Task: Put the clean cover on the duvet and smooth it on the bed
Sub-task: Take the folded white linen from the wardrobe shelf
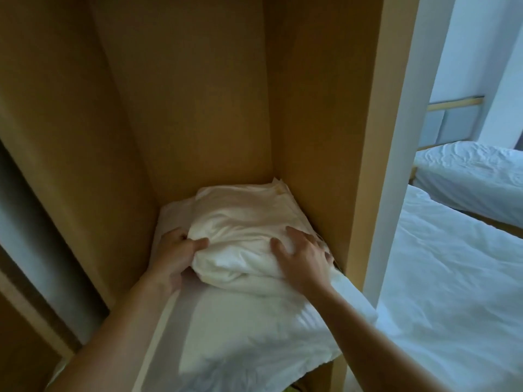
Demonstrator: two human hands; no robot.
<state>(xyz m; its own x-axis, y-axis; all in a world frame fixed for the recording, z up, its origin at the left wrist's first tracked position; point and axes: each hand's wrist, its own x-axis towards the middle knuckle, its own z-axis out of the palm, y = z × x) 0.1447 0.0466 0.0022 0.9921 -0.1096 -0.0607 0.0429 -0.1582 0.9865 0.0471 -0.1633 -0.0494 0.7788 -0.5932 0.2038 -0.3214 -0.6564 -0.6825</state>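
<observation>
A folded white cover [243, 222] lies on top of a stack of white linen [240, 329] inside a wooden wardrobe compartment. My left hand [175, 256] grips the left front corner of the folded cover, with the thumb on top and the fingers tucked under it. My right hand [302, 256] rests on the cover's right front part with fingers spread; its fingertips wrap over the right edge. The bed [458, 292] with rumpled white bedding is to the right, outside the wardrobe.
The wardrobe's wooden side panels [317, 137] close in the compartment left and right. A white door frame [396, 193] stands between wardrobe and bed. A second white bed [475, 176] with a grey headboard [452, 123] is farther back right.
</observation>
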